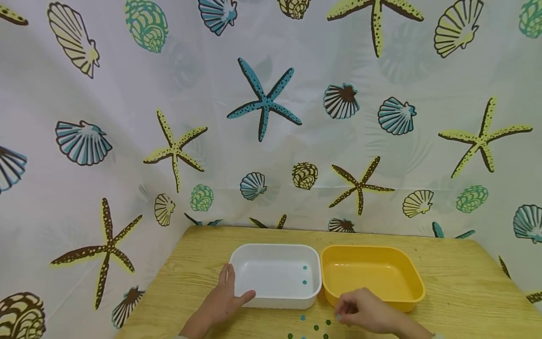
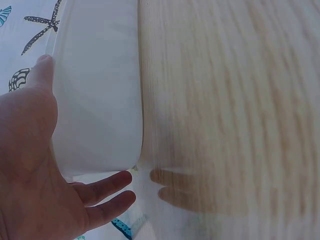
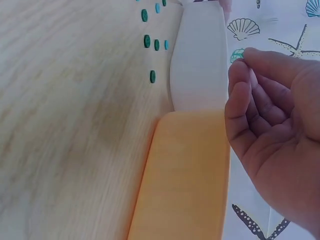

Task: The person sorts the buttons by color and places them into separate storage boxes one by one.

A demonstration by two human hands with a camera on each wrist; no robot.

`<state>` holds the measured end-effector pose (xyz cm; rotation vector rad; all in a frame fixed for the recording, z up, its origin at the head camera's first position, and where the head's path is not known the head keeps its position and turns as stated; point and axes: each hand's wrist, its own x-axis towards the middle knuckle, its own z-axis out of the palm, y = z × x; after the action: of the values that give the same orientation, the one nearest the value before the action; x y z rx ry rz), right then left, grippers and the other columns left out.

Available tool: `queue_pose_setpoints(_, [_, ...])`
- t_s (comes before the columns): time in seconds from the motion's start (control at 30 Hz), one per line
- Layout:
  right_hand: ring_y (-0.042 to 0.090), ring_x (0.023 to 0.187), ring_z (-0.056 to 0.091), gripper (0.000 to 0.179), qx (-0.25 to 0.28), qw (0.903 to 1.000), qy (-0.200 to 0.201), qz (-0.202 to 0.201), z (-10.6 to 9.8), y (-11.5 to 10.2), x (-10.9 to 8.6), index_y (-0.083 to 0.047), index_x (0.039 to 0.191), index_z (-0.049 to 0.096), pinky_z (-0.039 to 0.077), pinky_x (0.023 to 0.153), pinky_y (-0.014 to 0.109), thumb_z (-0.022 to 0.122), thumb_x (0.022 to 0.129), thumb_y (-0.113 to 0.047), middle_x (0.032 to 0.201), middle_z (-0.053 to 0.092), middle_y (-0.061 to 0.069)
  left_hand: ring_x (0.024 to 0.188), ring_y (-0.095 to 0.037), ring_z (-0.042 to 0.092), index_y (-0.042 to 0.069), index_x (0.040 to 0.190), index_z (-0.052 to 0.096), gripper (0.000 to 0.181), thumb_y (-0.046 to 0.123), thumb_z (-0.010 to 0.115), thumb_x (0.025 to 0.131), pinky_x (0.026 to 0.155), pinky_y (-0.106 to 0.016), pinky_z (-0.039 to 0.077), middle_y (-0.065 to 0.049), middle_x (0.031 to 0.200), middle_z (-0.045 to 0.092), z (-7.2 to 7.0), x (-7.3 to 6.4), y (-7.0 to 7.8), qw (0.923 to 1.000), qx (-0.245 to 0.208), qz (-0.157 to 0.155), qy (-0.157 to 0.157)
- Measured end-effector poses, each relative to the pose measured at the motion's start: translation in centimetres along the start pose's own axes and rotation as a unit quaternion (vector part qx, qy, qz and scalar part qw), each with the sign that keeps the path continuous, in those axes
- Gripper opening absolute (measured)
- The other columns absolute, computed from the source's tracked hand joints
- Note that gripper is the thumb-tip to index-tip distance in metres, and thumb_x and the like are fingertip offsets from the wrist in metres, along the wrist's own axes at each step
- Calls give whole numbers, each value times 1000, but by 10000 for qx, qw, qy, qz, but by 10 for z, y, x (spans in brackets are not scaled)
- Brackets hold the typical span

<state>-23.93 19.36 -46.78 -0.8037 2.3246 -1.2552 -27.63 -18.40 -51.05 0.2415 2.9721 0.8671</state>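
Note:
My right hand (image 1: 366,310) pinches a small light-blue disc (image 1: 338,317) between thumb and fingertips, in front of the yellow tub (image 1: 417,294). In the right wrist view the fingertips of the right hand (image 3: 272,110) meet, and the disc is mostly hidden. My left hand (image 1: 224,294) rests at the near left corner of the white tub (image 1: 279,302), thumb along the rim and the other fingers extended by its left end. Inside the white tub lie two blue discs (image 1: 305,267). Several green discs (image 1: 316,327) and blue discs (image 1: 302,318) lie on the table before the tubs.
The two tubs stand side by side on a wood-grain table (image 1: 457,268), white on the left, yellow on the right. Behind and beside the table hangs a white curtain (image 1: 305,141) printed with shells and starfish.

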Motion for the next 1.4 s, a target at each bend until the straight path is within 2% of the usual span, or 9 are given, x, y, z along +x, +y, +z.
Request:
queue_pose_setpoints(0.33, [5, 65, 54, 4, -47, 9993, 206, -310, -5, -9, 8, -11, 91, 67, 47, 59, 20, 66, 90, -15, 76, 63, -3, 103, -38, 57, -14, 145, 7, 110, 64, 56, 84, 81, -49, 48, -30, 150, 8, 1, -1, -2, 10000, 39, 57, 0])
queue_pose_setpoints(0.63, [10, 70, 54, 4, -97, 9988, 462, -124, -4, -17, 21, -11, 92, 67, 47, 63, 21, 68, 88, -11, 80, 63, -2, 104, -38, 57, -15, 145, 7, 110, 63, 56, 84, 82, -49, 48, -31, 150, 9, 0, -2, 0, 10000, 34, 61, 22])
queue_pose_setpoints(0.9, [11, 71, 56, 4, -205, 9979, 588, -169, -2, -25, 32, -11, 90, 68, 46, 62, 21, 69, 87, -9, 79, 63, -1, 101, -38, 58, -15, 144, 7, 109, 62, 57, 85, 80, -49, 48, -31, 150, 9, -1, -3, 0, 9999, 41, 96, 11])
queue_pose_setpoints(1.17, [15, 76, 55, 10, -515, 9967, 622, -92, -2, -32, 47, -5, 96, 68, 47, 67, 23, 68, 87, -10, 82, 62, -4, 101, -39, 58, -15, 145, 5, 109, 62, 56, 85, 81, -49, 48, -30, 151, 8, -2, -4, 0, 10000, 34, 48, -34])
queue_pose_setpoints(1.4, [14, 74, 54, 11, -578, 9966, 581, -50, 4, -33, 61, -4, 97, 67, 46, 65, 22, 66, 89, -12, 81, 61, -4, 100, -39, 58, -15, 144, 6, 108, 60, 57, 86, 80, -49, 48, -31, 150, 8, -2, -4, 1, 10000, 54, 60, -4])
